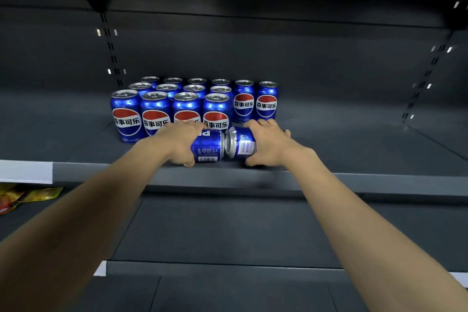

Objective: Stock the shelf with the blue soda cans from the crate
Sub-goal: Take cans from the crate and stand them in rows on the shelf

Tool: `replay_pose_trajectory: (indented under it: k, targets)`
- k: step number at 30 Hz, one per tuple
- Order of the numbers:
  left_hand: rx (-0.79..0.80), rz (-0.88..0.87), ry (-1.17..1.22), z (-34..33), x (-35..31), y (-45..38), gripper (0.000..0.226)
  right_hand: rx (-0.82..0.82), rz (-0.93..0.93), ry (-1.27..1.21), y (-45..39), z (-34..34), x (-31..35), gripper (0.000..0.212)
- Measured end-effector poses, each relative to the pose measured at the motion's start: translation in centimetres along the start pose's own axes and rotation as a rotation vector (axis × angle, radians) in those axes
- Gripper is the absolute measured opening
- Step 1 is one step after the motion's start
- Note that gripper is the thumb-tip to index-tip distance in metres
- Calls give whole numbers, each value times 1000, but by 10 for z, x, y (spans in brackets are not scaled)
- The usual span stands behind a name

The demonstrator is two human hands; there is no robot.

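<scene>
Left hand (181,140) and right hand (269,143) each gripping a sideways can (207,145), upright cans (177,104) just behind

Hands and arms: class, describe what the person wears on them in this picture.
Nothing is worn that shows. The left hand and right hand are bare: no gloves, rings or watch visible. Both forearms are uncovered up to the picture's lower edge, so no sleeve is in view.

Dim, dark shelving; glare on can tops (186,96) — wide-angle bending, soft edges.
</scene>
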State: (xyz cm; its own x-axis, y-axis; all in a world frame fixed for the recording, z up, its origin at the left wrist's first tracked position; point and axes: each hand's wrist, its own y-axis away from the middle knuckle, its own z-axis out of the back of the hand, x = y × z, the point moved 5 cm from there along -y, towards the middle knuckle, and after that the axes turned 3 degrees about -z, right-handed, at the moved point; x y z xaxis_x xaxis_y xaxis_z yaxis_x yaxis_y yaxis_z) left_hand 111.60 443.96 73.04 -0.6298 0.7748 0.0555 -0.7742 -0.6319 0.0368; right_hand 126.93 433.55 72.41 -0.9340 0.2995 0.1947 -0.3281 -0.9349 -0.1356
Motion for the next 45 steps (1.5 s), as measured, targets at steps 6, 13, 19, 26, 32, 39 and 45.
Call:
replay_pose_trajectory:
  k: [6, 13, 19, 26, 32, 39, 45]
  targets:
    - [143, 2, 134, -5, 9, -9, 97, 86, 60, 31, -7, -3, 5, 86]
    - [265, 16, 164, -5, 13, -13, 96, 100, 69, 36, -7, -3, 7, 87]
    - [209, 30, 153, -4, 10, -10, 92, 110, 73, -2, -2, -3, 4, 101]
    - [101, 7, 185, -9, 5, -2, 92, 117, 68, -21, 2, -4, 0, 101]
    - [-19, -19, 207, -7, -2, 5, 90, 202, -90, -68, 5, 4, -20, 103]
    - [-101, 0, 273, -2, -8, 11, 95, 224, -166, -200, -1, -2, -31, 105]
    - [-182, -68, 239, 4, -29, 7, 95, 133, -297, -381, 2, 4, -44, 69]
